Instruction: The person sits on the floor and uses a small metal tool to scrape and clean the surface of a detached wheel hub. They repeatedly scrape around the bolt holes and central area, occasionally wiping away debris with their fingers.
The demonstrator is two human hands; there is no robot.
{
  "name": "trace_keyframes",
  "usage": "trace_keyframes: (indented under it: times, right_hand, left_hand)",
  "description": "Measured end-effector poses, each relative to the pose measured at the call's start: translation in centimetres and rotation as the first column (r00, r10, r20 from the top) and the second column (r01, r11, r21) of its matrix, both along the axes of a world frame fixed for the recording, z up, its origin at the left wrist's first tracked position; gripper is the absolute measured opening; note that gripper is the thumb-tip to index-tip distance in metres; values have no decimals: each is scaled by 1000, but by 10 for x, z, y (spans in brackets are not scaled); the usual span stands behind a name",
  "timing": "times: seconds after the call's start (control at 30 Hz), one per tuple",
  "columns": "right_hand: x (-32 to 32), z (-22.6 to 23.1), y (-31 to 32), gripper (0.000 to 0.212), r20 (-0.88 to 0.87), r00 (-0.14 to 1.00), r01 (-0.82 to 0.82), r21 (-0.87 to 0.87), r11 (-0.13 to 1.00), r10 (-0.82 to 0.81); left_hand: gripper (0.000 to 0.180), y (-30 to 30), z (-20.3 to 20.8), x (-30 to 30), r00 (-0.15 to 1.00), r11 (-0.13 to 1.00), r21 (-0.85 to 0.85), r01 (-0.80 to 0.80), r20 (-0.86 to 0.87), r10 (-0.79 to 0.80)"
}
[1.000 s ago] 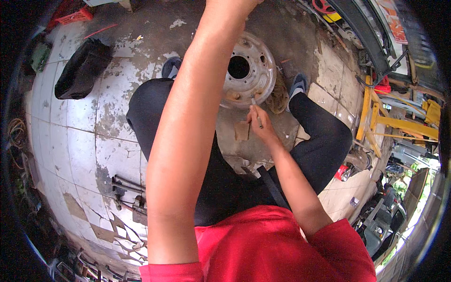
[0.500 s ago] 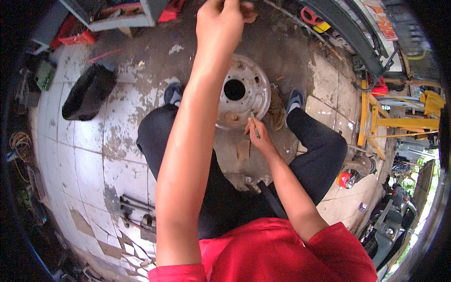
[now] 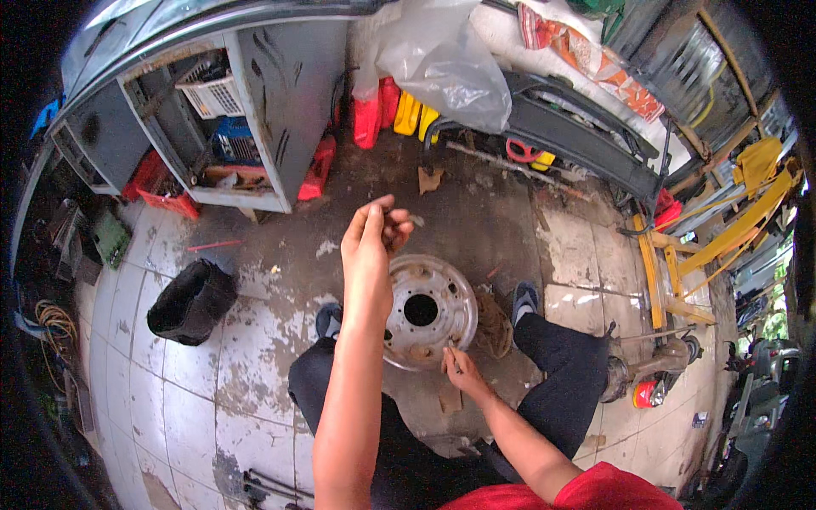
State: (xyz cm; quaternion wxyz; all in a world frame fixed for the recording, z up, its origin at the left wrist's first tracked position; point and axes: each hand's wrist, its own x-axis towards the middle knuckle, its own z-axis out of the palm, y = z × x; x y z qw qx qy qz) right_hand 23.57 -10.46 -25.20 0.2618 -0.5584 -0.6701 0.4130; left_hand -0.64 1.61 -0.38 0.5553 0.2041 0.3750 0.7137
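A silvery steel wheel rim (image 3: 459, 308) with a dark centre hole lies on the floor between my feet. My right hand (image 3: 467, 376) is closed on a short, thin grey rod at the rim's near edge; its kind is too small to tell. Raised above the rim's left side, my left hand (image 3: 367, 246) has its fingers curled and pressed together. Whatever it holds, if anything, is hidden. A brown coiled rope-like bundle (image 3: 493, 327) lies against the rim's right side, and a flat brown piece (image 3: 450, 398) lies just below it.
A black fabric bag (image 3: 194, 302) stands at left. Beyond it is a grey cabinet (image 3: 285, 127) with baskets on its shelves. Clear plastic sheeting (image 3: 442, 64) hangs at the back. At right are a yellow metal frame (image 3: 656, 276) and a red can (image 3: 648, 393).
The view has tilted up, showing more of the cabinet and back area. My left hand has come down nearer the rim. My right hand stays at the rim's near edge.
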Motion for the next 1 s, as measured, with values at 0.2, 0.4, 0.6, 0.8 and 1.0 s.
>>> trace_keyframes:
  times: [0.2, 0.4, 0.6, 0.8, 1.0]
  right_hand:
    - [10, -32, -35, 33, 19, 998, -67, 22, 997, 67]
    - [22, -29, -7, 33, -30, 990, -131, 128, 983, 136]
    - [16, -10, -30, 33, -97, 983, -162, -86, 983, 154]
    - [21, -47, -1, 30, -69, 997, 51, 299, 953, -31]
    - [13, -21, -30, 37, 25, 999, -35, -31, 999, 36]
  left_hand:
    - [29, -4, 7, -7, 995, 999, -1, -35, 88, 35]
    - [26, 0, 1, 1, 993, 999, 4, -40, 114, 39]
    - [26, 2, -3, -2, 993, 998, 41, -38, 115, 33]
    - [27, 8, 5, 10, 998, 1000, 22, -11, 62, 10]
    - [34, 6, -5, 11, 1000, 1000, 16, -15, -6, 15]
